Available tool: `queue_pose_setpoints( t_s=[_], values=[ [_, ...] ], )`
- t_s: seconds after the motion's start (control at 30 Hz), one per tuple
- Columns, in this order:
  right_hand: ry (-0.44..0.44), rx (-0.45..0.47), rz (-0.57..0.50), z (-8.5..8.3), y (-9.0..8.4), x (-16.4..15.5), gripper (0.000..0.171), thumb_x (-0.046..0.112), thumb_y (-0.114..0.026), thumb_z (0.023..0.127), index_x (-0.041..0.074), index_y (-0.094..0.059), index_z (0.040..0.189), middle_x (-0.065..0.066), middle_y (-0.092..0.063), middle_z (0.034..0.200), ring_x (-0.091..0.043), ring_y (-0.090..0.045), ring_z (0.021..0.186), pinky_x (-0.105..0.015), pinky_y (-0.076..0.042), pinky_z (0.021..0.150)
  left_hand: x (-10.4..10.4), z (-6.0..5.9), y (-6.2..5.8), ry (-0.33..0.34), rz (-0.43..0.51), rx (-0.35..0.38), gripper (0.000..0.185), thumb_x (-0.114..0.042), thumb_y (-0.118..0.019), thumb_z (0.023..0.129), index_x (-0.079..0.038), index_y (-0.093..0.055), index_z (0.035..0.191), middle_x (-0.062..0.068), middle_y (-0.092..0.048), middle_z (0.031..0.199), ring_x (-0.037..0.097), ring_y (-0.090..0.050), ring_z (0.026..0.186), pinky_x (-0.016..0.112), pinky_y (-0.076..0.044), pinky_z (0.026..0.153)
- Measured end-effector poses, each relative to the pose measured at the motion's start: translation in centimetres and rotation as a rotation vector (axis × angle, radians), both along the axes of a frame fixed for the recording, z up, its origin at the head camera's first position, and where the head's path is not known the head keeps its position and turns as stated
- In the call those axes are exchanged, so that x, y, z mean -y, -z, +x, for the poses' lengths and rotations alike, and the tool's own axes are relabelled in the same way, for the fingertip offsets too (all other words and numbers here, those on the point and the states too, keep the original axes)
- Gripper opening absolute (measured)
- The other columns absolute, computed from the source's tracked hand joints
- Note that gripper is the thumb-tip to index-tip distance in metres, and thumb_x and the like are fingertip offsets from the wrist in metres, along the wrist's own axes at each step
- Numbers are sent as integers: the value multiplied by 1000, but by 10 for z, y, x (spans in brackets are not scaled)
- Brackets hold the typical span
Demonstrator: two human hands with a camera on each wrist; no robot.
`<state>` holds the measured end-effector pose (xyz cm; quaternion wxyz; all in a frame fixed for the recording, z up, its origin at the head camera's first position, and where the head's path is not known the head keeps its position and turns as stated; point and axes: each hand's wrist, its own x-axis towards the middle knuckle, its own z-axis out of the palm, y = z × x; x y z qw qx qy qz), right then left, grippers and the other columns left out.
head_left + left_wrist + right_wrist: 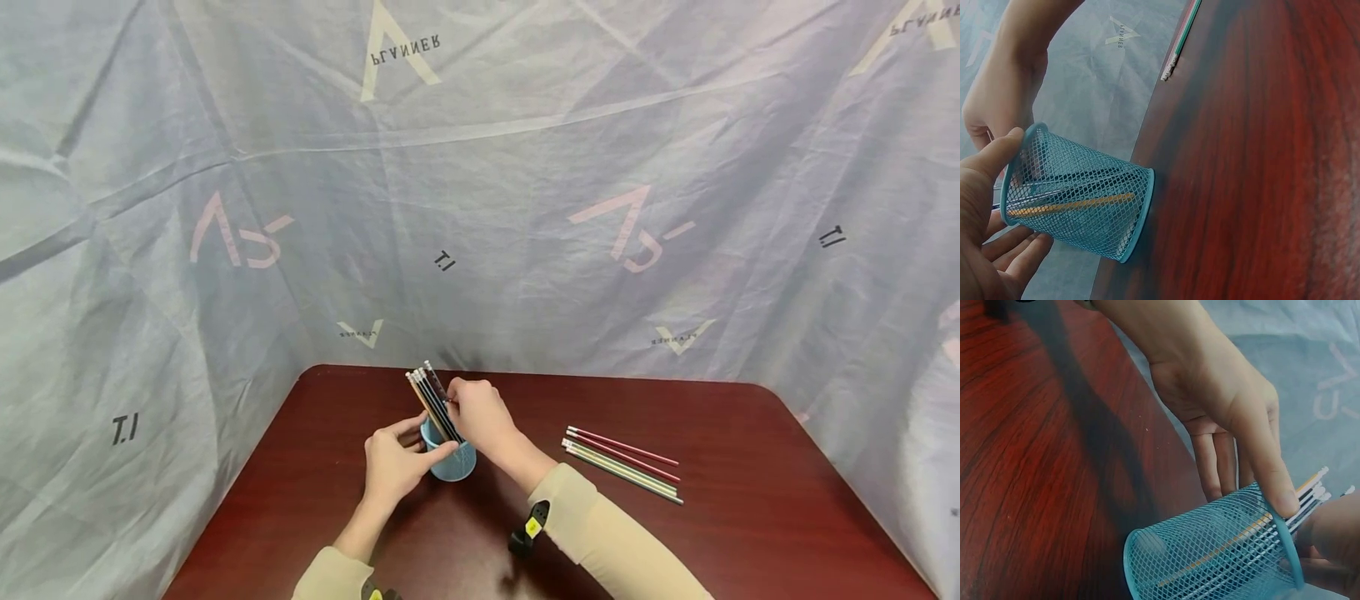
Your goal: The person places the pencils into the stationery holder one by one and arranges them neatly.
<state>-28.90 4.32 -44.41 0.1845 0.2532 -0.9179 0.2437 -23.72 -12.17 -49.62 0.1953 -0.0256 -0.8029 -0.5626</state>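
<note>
Cup (1085, 225): light blue wire mesh, round, with a smooth rim and base ring; it stands on the table (750, 467), left of centre and toward the far edge. Left hand (393, 462) clamped about the upper cup, thumb over the rim, fingers along the opposite side. Right hand (483, 417) curled at the mouth, fingertips pinching a dark pencil (434, 377) (grip partly hidden). The hands are close, one on either side of the mouth. Inside the cup, a slim bundle (432, 408) of straight pencils leans together, pale ends up; an orange pencil (1085, 203) shows plainly through the mesh. Loose pencils to the right lie nearly parallel, slanted, pale ends toward the cup: two red pencils (622, 447) at the back, pale striped and green ones (622, 471) packed side by side in front. Table surface: dark red-brown, fine streaked grain, slight sheen, far corners rounded. Beyond the far edge hangs a creased grey cloth (510, 250) with printed letters. A stretch of wood separates cup from loose pencils, crossed partly by the right forearm; more wood runs from those pencils to the right edge. Behind the cup only a narrow strip remains.
</note>
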Motion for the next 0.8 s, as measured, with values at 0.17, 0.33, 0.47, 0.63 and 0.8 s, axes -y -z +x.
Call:
queue_pose_setpoints(
  t_s=[0.17,0.33,0.47,0.63,0.8],
  values=[
    [18,24,-8,3,-3,5,7,5,-77,96,5,-72,91,-6,-75,78,-17,-69,62,-25,-55,53,2,1,0,20,3,3,69,-30,-104,67,-7,-78,127,16,-81,112,29,-82,93,36,-68,77],
    [32,33,4,2,-4,8,6,6,-76,97,3,-75,92,-8,-77,80,-19,-71,64,-27,-59,55,2,2,-1,26,9,7,69,-29,-103,68,-7,-78,128,16,-82,112,28,-82,94,38,-68,78],
    [38,41,-3,1,-4,8,6,6,-76,97,2,-76,93,-10,-78,81,-21,-73,67,-30,-61,58,1,1,0,19,16,-5,69,-27,-104,67,-6,-78,127,18,-81,111,28,-82,93,36,-68,77],
    [37,62,-11,1,-5,8,7,7,-76,98,2,-77,93,-11,-79,83,-21,-74,68,-30,-62,59,0,0,3,13,14,-22,68,-26,-104,67,-5,-78,127,19,-81,110,29,-82,93,33,-68,76],
    [31,71,-8,1,-4,9,7,7,-75,98,3,-77,92,-10,-79,84,-19,-73,68,-29,-62,59,1,1,1,18,10,-2,69,-28,-104,67,-7,-78,128,17,-81,113,28,-82,94,34,-68,78]
  ],
)
